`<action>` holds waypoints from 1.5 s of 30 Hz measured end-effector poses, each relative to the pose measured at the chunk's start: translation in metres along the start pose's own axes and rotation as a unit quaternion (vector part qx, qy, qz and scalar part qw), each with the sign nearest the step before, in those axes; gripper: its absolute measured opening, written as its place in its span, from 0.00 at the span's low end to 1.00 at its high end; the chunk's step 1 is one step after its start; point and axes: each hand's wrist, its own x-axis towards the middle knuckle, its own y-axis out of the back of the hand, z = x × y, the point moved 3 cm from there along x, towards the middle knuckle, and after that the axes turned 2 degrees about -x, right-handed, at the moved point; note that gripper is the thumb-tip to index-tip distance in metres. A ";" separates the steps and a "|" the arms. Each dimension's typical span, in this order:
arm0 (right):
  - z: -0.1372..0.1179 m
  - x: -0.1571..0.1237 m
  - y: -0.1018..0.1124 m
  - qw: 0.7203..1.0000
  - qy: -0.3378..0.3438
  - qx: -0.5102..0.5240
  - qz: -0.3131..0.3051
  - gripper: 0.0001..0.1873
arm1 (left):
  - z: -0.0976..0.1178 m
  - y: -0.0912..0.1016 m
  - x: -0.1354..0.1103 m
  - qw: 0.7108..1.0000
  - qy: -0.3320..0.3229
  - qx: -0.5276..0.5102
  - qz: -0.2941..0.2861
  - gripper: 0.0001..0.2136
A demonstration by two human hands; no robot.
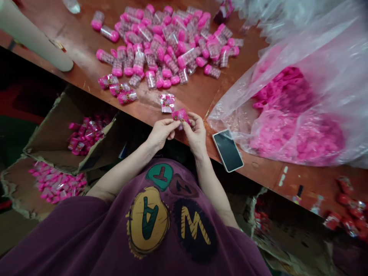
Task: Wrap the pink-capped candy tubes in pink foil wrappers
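Note:
Near the table's front edge, a pink printed wrapper sleeve (180, 115) is held between both hands. My left hand (162, 132) pinches its lower left side between thumb and fingers. On the other side, my right hand (196, 132) is closed around its right part, the thumb in front. Whether a bottle is inside the sleeve, I cannot tell. Just beyond lies a flat pink and clear sleeve (167, 103). To the left rest several wrapped bottles (127, 97). Farther back spreads a heap of small clear bottles with pink caps (161, 46), filled with pale beads.
A phone (228, 150) lies right of my hands, beside a large clear plastic bag (287, 134) of pink parts. Cardboard boxes (48, 142) with pink bottles stand below the table at left. A pale post (43, 42) rises at left; red wrapped items (349, 209) sit far right.

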 end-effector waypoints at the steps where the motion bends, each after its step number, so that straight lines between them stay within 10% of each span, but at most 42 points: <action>1: -0.001 -0.001 0.000 1.000 -0.006 0.011 0.000 0.23 | -0.003 -0.002 0.000 1.000 0.005 0.000 -0.003 0.14; 13: 0.006 -0.001 0.001 0.995 0.044 -0.084 0.035 0.14 | -0.006 -0.014 0.007 0.999 0.027 -0.023 0.009 0.19; 18: -0.008 0.015 0.004 0.977 0.078 -0.184 -0.074 0.13 | -0.002 -0.002 0.005 0.999 0.013 -0.044 0.023 0.17; 20: -0.015 0.041 0.010 0.965 0.079 -0.230 -0.097 0.13 | 0.003 0.006 0.005 0.997 -0.003 -0.053 0.063 0.17; 26: -0.040 0.181 0.056 0.947 0.051 -0.293 0.117 0.18 | 0.022 0.028 0.003 0.990 -0.027 -0.073 0.114 0.18; 30: -0.043 0.231 0.062 0.879 -0.057 -0.452 0.142 0.25 | 0.023 0.035 0.000 0.986 -0.027 -0.101 0.127 0.22; 36: -0.035 0.193 0.046 0.839 -0.026 -0.541 0.054 0.23 | 0.016 0.036 -0.006 0.985 -0.011 -0.121 0.126 0.19; 45: 0.007 0.071 0.053 0.968 0.024 -0.247 0.028 0.28 | 0.014 0.015 -0.008 0.990 0.012 -0.113 0.080 0.15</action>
